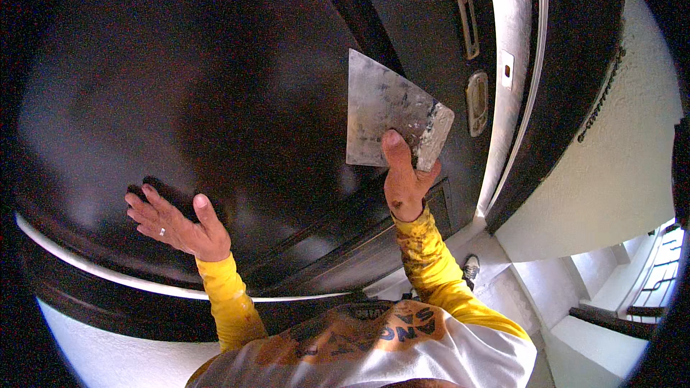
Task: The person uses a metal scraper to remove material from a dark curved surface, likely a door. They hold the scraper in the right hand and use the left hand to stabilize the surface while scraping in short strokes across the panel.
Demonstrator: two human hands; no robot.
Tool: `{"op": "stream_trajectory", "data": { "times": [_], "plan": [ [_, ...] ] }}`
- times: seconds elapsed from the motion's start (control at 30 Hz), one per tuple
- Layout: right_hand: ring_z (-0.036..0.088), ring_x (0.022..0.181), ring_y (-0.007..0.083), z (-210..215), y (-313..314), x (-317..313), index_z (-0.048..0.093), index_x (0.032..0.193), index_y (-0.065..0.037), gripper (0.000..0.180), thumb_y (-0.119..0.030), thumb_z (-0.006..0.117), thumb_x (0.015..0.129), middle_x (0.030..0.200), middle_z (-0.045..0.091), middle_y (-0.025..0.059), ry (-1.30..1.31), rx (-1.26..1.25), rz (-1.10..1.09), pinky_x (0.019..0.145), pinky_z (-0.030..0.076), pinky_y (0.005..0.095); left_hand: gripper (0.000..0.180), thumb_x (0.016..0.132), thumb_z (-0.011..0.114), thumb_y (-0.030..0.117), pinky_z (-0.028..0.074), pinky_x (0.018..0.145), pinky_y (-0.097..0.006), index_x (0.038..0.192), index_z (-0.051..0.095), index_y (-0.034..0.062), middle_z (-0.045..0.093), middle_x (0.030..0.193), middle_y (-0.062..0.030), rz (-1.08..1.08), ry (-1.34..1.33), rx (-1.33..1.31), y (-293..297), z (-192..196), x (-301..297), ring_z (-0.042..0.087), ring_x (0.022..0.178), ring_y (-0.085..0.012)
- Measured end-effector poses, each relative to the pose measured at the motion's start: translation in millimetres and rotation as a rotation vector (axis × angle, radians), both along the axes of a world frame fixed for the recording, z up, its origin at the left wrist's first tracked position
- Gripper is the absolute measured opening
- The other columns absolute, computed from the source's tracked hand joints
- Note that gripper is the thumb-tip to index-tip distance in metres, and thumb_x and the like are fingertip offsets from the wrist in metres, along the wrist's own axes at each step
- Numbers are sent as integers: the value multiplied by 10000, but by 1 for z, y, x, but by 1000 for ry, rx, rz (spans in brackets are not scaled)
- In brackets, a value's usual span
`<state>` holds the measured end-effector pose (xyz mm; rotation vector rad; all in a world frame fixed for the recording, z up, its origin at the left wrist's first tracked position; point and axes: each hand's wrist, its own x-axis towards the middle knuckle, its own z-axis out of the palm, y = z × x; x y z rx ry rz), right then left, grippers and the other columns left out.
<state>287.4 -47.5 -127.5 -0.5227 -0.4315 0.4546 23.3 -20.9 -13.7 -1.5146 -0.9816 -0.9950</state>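
Observation:
My right hand (404,181) grips a wide metal scraper blade (384,116), thumb pressed on its face, and holds the blade flat against a dark glossy door (215,86). The blade is grey and smeared, with pale filler on its right corner. My left hand (176,221) rests open on the door lower left, fingers spread, a ring on one finger. Both sleeves are yellow and stained.
Brass lock hardware (463,7) and a latch plate (476,103) sit on the door's edge to the right. A white frame (514,43) and rough white wall (611,172) follow. White steps (575,287) drop away lower right. A shoe (471,268) shows below.

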Motion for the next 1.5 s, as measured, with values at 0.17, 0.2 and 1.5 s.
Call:
{"op": "stream_trajectory", "data": {
  "times": [0.17,0.2,1.5],
  "plan": [
    [664,877,153,-2,1,4,688,1047,-15,271,-220,738,876,980,715,54,-47,20,44,779,532,305,751,998,393,551,81,1167,-609,1541,304,40,221,1608,-229,-10,9,24,1,0,2,158,1481,-456],
    [665,892,156,-3,2,4,684,1063,-14,276,-213,733,878,997,713,58,-31,39,31,790,533,305,751,998,393,552,83,1165,-612,1541,303,41,221,1608,-229,-10,13,24,2,0,2,160,1480,-456],
    [596,724,103,116,9,0,708,962,-32,194,-221,715,915,847,672,-20,-29,210,67,655,487,281,765,989,408,559,60,1162,-626,1526,326,20,207,1602,-259,-20,-12,-27,4,4,-4,145,1486,-460]
  ]
}}
